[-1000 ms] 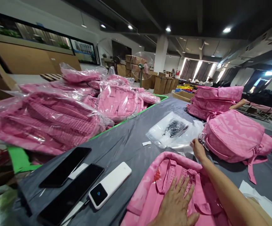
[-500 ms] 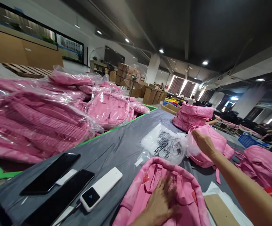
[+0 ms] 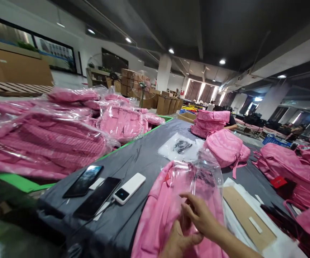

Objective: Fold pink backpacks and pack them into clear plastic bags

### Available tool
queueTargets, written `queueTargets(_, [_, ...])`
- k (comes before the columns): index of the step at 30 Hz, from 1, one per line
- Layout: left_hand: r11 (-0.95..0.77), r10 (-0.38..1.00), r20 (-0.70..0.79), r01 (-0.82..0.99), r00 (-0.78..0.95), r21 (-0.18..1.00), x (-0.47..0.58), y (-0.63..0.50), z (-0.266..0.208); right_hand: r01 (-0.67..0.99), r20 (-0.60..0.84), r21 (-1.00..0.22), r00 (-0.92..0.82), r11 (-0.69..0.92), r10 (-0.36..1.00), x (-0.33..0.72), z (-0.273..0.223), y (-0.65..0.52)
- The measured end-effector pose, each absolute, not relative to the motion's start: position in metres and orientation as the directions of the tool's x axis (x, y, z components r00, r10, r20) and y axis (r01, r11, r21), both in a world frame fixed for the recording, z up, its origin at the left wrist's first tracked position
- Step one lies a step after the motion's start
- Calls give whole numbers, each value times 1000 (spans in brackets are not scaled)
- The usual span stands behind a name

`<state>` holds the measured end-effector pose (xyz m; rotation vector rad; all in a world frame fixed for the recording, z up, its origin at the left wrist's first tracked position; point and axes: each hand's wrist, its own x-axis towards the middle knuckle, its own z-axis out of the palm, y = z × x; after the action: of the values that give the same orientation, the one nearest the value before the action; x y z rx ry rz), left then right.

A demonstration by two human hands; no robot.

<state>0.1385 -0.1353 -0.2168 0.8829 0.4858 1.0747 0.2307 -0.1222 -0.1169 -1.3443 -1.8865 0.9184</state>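
Observation:
A pink backpack (image 3: 155, 218) lies in front of me with its straps facing up. A clear plastic bag (image 3: 210, 172) lies over its upper part, with some dark print near the far end. My right hand (image 3: 204, 218) comes in from the right, fingers bent, pinching the near part of the bag. Just below it, my left hand (image 3: 180, 242) has thumb and fingers curled on the same plastic. Both hands are close together above the middle of the backpack. The exact grip of the fingertips is partly hidden.
Left of the backpack lie a white power bank (image 3: 133, 186) with a cable and two black phones (image 3: 101, 197). Bagged pink backpacks (image 3: 49, 143) fill a green-edged bin. Printed plastic bags (image 3: 177, 147), unbagged backpacks (image 3: 224, 147) and a cardboard piece (image 3: 247, 215) lie around. A person sits behind the stack.
My right hand has come back from the bag pile with a clear plastic bag, now over the backpack. My left hand has moved from lying on the backpack to the bag. The view has shifted right.

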Motion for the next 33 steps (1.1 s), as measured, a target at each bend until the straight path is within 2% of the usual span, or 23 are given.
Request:
queueTargets(3, [200,947,32,-664,321,721,122,-145,-192,351,44,-918,-366,182,929,228,-106,-124])
queueTargets(6, [236,966,-98,-672,238,702,112,-140,-183,270,162,-933,-273,237,948,241,-92,-128])
queueTargets(8, [262,965,-199,-672,171,693,107,-137,-185,331,266,-891,-177,312,947,252,-88,-137])
queueTargets(11, [284,954,-280,-629,109,723,103,-137,-191,573,339,-736,-150,361,929,262,-100,-155])
queueTargets(13, [269,962,-251,-572,111,775,105,-140,-190,675,315,-660,-149,329,937,260,-116,-164])
queueTargets(15, [216,976,-198,-516,91,829,109,-141,-185,653,247,-710,-119,263,962,255,-132,-167])
queueTargets(20, [27,999,-38,-255,-39,966,93,-118,-185,323,65,-944,-40,75,997,261,-140,-152])
queueTargets(22, [-31,999,31,-68,8,997,73,-109,-194,197,7,-980,85,-10,996,271,-137,-143])
queueTargets(24, [-153,988,153,149,10,977,54,-108,-204,166,10,-985,258,-34,966,278,-138,-133])
queueTargets(26, [-340,921,386,383,-49,859,45,-116,-207,292,158,-956,385,42,909,277,-141,-127])
queueTargets(27, [-432,844,532,499,-71,752,46,-122,-206,387,253,-918,389,92,886,273,-143,-125])
queueTargets(29, [-555,637,770,683,-17,474,55,-133,-199,565,396,-804,272,188,877,260,-146,-127])
queueTargets(31, [-596,492,864,765,108,244,67,-134,-189,700,495,-644,72,310,866,246,-148,-134])
queueTargets(33, [-603,467,865,782,181,162,74,-125,-180,797,621,-410,-112,444,776,240,-151,-143])
